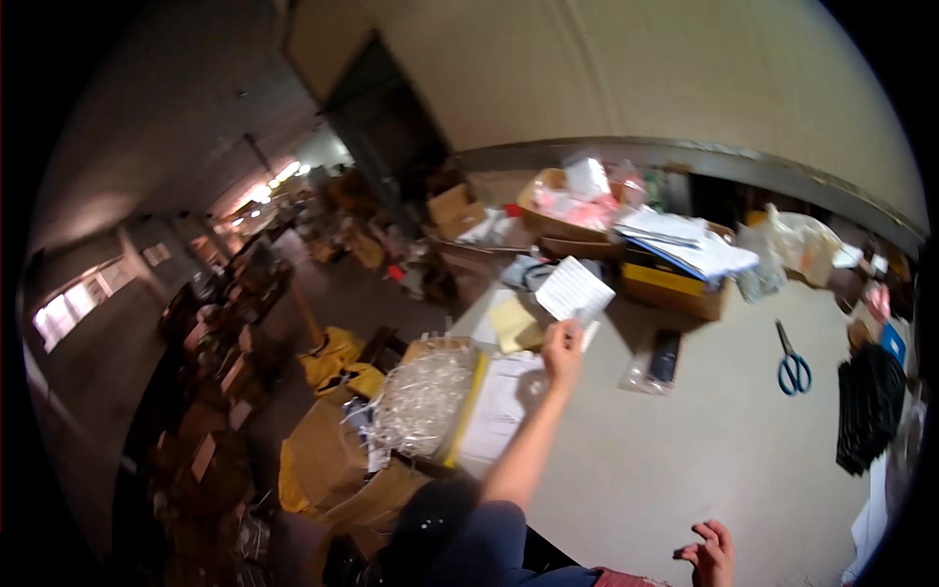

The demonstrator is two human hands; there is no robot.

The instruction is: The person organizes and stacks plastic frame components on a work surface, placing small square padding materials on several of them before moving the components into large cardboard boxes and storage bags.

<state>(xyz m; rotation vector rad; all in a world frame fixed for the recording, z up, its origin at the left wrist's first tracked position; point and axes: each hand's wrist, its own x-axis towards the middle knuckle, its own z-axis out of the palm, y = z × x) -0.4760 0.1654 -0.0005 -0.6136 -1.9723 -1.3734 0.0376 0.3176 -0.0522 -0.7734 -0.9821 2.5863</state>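
Note:
My left hand reaches out over the far left of the table, its fingers pinched at the lower edge of a white printed sheet. The sheet stands tilted above the table, and part of another white paper shows behind the fingers. Beside it lies a pale yellow pad of paper. Low on the right, my right hand hovers near the table's front with its fingers loosely bent and apart, and nothing shows in it. Nearest to the sheet on the right is a dark flat item in a clear plastic bag.
Blue-handled scissors and a black folded stack lie to the right. A carton with papers on top and an open box of pink items stand along the back. On the left is a box of clear plastic pieces.

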